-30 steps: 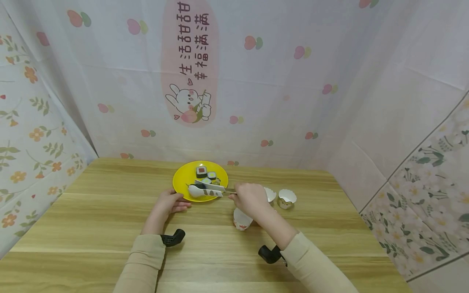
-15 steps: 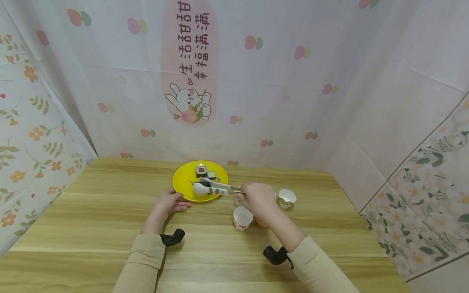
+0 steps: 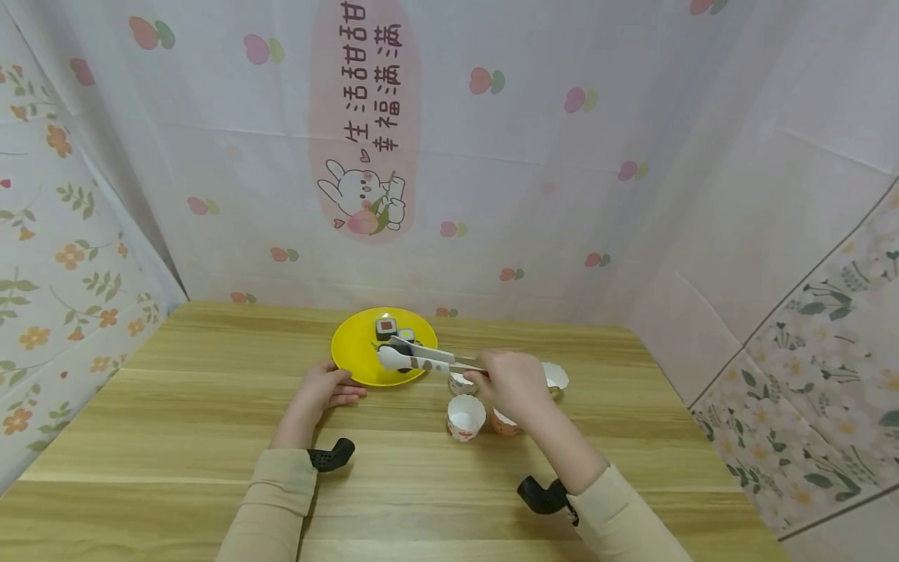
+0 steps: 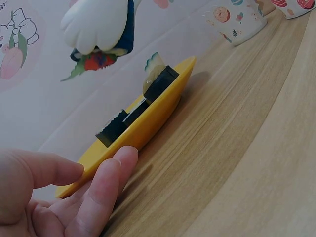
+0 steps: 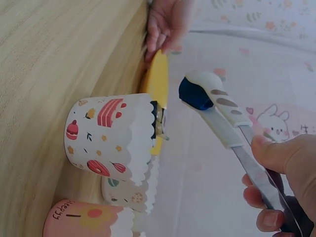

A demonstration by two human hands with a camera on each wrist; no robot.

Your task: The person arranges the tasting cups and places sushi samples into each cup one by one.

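Observation:
My right hand grips cat-paw tongs by their metal handle, raised over the plate. Between the white paw tips is a dark-wrapped toy sushi roll; in the left wrist view red and green bits stick out of its underside. At the near left rim of the yellow plate, my left hand pinches the edge, thumb side above and other fingers beneath. Still on the plate are a square sushi roll with a red centre and a smaller one with a yellow centre. The tongs partly cover other pieces.
Several paper cupcake cups stand right of the plate, under and around my right forearm: a white printed cup, an orange-pink cup, another white cup and one partly behind the hand. A printed curtain hangs behind the table.
My right hand has drawn the tongs and the dark roll to the right, off the plate's near-left part. The left hand and the plate stay where they were.

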